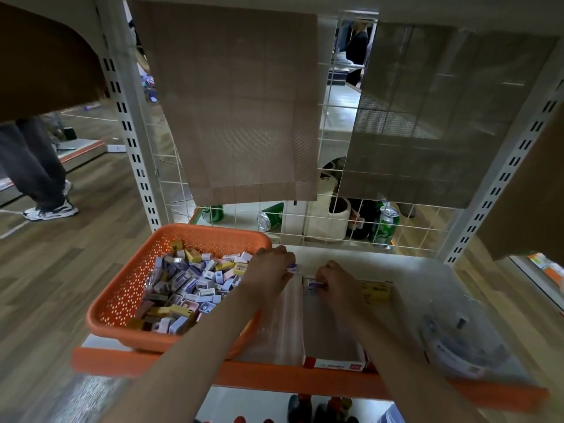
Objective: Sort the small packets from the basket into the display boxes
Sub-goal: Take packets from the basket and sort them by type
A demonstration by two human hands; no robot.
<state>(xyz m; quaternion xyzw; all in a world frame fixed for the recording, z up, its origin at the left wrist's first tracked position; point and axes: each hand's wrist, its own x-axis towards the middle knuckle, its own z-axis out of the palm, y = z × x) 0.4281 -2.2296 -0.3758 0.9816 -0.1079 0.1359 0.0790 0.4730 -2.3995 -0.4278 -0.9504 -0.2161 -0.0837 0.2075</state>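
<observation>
Packets (195, 288) in purple, white and yellow are heaped in the orange basket (122, 297) at the left of the shelf (427, 270). A white packet (292, 268) is pinched in the left hand (270, 270) just beside the basket's rim. A purple-banded packet (316, 284) is gripped by the curled right hand (335, 279) at the far end of the red-and-white display box (332, 364).
</observation>
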